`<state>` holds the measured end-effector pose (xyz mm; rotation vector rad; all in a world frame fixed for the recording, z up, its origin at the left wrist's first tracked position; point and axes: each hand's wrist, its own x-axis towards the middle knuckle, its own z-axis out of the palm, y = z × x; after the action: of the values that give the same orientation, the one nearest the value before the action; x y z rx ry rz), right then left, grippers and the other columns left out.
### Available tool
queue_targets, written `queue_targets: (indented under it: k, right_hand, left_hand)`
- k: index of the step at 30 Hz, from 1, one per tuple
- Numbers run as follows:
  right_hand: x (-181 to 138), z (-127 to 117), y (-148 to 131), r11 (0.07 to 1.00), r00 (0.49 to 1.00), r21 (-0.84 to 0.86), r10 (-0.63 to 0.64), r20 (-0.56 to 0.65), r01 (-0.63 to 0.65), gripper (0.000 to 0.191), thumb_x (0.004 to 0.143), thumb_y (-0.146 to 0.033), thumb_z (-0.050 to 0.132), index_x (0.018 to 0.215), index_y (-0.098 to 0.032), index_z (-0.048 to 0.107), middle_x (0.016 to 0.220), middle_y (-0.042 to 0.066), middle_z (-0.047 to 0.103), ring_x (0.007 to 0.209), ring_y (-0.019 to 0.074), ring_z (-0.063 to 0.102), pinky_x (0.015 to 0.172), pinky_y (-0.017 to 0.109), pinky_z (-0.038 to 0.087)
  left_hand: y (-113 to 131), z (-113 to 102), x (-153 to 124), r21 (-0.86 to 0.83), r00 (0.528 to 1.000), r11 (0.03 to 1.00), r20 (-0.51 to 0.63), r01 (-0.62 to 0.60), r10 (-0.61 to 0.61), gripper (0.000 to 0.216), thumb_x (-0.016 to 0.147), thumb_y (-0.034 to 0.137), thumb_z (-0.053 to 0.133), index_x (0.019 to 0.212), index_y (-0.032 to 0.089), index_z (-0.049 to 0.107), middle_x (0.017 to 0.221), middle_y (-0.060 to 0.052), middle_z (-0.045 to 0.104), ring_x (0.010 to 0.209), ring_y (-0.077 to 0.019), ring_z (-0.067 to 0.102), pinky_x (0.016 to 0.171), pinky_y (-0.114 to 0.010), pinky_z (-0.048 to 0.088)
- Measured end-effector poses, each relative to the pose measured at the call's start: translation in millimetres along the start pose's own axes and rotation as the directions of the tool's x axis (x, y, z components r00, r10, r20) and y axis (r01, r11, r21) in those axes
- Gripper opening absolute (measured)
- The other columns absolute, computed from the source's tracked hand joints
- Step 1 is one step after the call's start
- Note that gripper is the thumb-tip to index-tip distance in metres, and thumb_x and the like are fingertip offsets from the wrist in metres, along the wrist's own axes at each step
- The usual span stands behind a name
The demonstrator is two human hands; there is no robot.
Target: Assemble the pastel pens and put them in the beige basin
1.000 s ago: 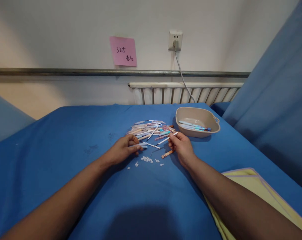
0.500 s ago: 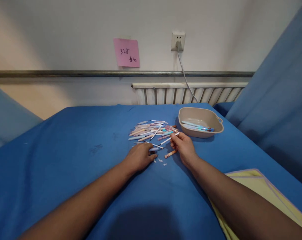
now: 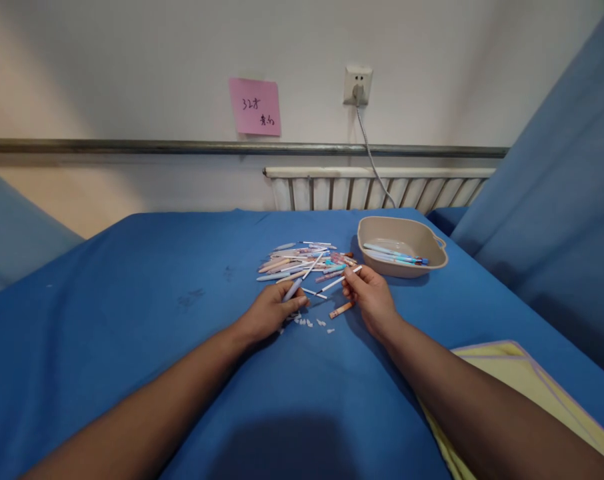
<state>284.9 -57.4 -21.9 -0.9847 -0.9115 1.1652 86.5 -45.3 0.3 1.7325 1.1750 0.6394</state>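
Note:
My left hand (image 3: 268, 310) is closed around a pale lavender pen barrel (image 3: 293, 289), which points up toward the far right. Between the thumb and fingers of my right hand (image 3: 373, 297) is a thin white pen refill (image 3: 335, 283), its dark tip slanting down to the left. Just beyond both hands lies a loose pile of pen parts (image 3: 285, 262) in pastel colours, with more white refills among them. A short orange patterned pen piece (image 3: 341, 309) rests by my right hand. Several tiny white bits (image 3: 303, 322) are scattered near my left fingers.
A beige plastic basin (image 3: 402, 269) at the right rear holds several light-blue pens (image 3: 393, 255). A folded yellow cloth (image 3: 502, 367) lies at the right, partly under my forearm. Blue sheeting (image 3: 132, 287) covers the surface. Behind are a radiator (image 3: 342, 190) and a plugged-in cable (image 3: 367, 143).
My left hand has shifted slightly left and tilted the lavender barrel upward, uncovering more tiny white bits. My right hand stays nearly in place, holding the refill.

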Motion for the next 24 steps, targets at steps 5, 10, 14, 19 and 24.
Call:
queue_targets:
  k: [5,10,14,19,24]
  right_hand:
    - [-3.2,2.4,-1.3,1.000,0.999,-0.005,-0.006,0.040,0.006,0.031,0.069,-0.047,0.069,0.071,-0.018,0.058,0.061,-0.003,0.057,0.052,0.0093,0.050,0.049,0.022,0.036]
    - [-3.8,3.0,-2.8,1.000,1.000,-0.018,-0.012,0.009,0.013,0.031,0.068,-0.047,0.069,0.070,-0.018,0.058,0.061,-0.003,0.057,0.051,0.0092,0.050,0.049,0.022,0.036]
    - [-4.8,3.5,-5.0,1.000,1.000,-0.027,-0.010,0.005,0.010,0.032,0.068,-0.047,0.069,0.070,-0.017,0.058,0.061,-0.003,0.056,0.051,0.0095,0.050,0.048,0.022,0.036]
    - [-6.1,3.8,-4.8,1.000,1.000,-0.029,0.000,0.015,0.000,0.033,0.069,-0.048,0.068,0.071,-0.017,0.057,0.062,-0.003,0.056,0.051,0.0089,0.049,0.048,0.021,0.037]
    - [-6.1,4.1,-3.3,0.999,0.999,-0.044,0.009,0.031,-0.007,0.033,0.069,-0.048,0.069,0.070,-0.017,0.057,0.062,-0.003,0.056,0.051,0.0087,0.050,0.047,0.021,0.037]
  left_hand:
    - [5.3,2.0,-2.7,-0.104,0.998,0.993,0.000,0.063,-0.063,0.031,0.072,0.044,0.062,0.076,0.014,0.060,0.055,0.005,0.045,0.049,-0.0083,0.034,0.047,-0.020,0.026]
    - [10.1,1.4,-5.4,-0.144,0.995,0.985,0.005,0.099,-0.099,0.030,0.073,0.044,0.062,0.077,0.014,0.060,0.052,0.006,0.043,0.046,-0.0075,0.032,0.045,-0.020,0.023]
    - [10.6,1.5,-5.4,-0.137,0.994,0.984,0.023,0.110,-0.108,0.029,0.074,0.043,0.062,0.077,0.014,0.059,0.052,0.006,0.043,0.046,-0.0070,0.031,0.044,-0.019,0.022]
    - [8.5,1.0,-4.6,-0.134,0.995,0.986,0.041,0.097,-0.093,0.031,0.074,0.045,0.061,0.076,0.014,0.060,0.052,0.006,0.043,0.046,-0.0070,0.031,0.044,-0.019,0.023]
    - [6.6,1.4,-4.3,-0.133,0.995,0.987,0.049,0.091,-0.086,0.033,0.075,0.046,0.061,0.077,0.014,0.059,0.053,0.006,0.042,0.045,-0.0067,0.031,0.043,-0.019,0.022]
